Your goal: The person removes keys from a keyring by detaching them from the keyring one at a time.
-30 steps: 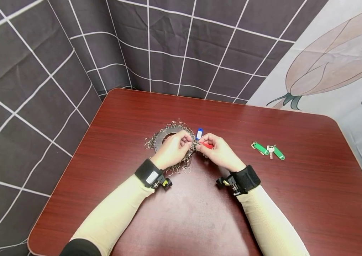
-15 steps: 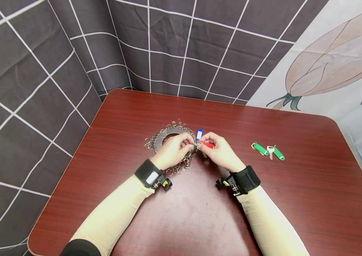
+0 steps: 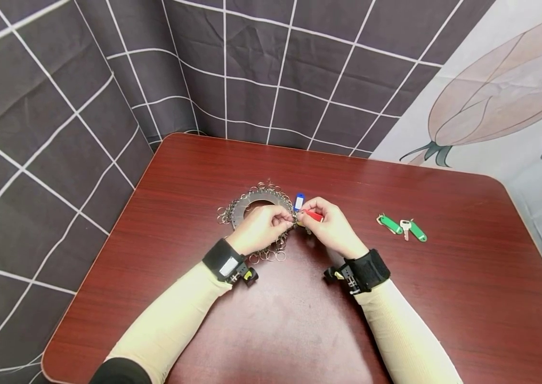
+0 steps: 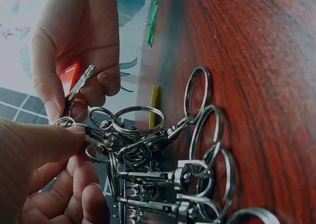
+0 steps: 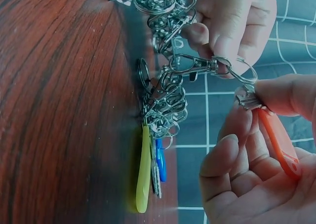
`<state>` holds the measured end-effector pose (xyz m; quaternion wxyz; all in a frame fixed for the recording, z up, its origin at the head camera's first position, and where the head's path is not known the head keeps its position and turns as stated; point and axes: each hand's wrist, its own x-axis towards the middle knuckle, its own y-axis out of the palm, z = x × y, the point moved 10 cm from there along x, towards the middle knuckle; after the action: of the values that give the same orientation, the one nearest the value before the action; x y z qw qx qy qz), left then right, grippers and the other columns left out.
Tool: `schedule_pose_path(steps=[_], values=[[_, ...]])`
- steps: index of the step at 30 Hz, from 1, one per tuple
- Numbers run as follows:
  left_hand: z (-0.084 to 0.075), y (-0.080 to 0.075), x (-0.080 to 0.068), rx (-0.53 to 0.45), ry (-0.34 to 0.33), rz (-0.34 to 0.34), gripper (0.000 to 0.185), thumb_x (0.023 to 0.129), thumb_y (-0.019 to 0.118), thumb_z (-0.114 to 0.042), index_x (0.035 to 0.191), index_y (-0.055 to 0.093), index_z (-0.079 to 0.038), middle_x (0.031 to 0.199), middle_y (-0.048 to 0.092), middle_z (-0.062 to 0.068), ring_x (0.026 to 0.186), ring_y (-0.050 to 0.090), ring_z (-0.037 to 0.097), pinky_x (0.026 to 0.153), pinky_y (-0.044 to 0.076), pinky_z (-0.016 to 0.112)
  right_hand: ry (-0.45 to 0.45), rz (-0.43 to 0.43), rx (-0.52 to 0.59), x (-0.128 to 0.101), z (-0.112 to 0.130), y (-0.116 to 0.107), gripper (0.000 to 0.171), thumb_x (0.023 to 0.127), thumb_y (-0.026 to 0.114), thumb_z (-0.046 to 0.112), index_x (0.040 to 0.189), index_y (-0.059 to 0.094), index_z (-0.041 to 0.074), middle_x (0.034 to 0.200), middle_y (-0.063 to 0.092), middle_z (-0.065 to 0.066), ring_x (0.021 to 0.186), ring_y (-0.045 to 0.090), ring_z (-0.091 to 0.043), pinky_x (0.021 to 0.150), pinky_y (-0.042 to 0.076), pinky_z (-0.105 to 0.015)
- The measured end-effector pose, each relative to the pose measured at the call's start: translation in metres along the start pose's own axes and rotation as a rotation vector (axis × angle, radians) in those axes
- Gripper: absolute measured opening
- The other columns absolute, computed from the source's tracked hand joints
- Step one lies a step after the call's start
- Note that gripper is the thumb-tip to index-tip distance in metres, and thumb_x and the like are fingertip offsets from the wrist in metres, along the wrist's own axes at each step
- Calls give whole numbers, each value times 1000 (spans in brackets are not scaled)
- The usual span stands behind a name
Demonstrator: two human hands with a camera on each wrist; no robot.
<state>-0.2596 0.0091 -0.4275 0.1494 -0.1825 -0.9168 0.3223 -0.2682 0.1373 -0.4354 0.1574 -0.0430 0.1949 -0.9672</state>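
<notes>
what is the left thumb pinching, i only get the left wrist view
Observer: The end of a metal clip; the right wrist view shows it at the fingertips of the left hand.
Operator: any other tag near the yellow one
Observer: Yes, a blue tag; the right wrist view shows it just past the yellow tag.
Operator: how many green tags, mine looks edge-on
Observer: Two green tags in the head view, off to the right of the right hand, with a silver key between them.
</notes>
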Motion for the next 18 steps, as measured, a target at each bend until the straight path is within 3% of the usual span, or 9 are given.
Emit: schedule_pose_path(steps=[11,18], values=[[0,-4,-1,-10,4,-30,4,92,63,-15,94,67,-13,79,62,-5,73,59,9,67,49,22,2,0,22,1,-1,0,11,91,65,11,100,60,6,90,65,-23,63,59,-43,53,52,-39],[4,-9,0,-71,-23,-81,5,89,63,-12,94,63,-14,80,61,-5,73,57,7,69,49,23,44,51,31,-1,-5,7,14,91,65,14,100,58,6,87,62,-25,58,59,-45,52,53,-46]])
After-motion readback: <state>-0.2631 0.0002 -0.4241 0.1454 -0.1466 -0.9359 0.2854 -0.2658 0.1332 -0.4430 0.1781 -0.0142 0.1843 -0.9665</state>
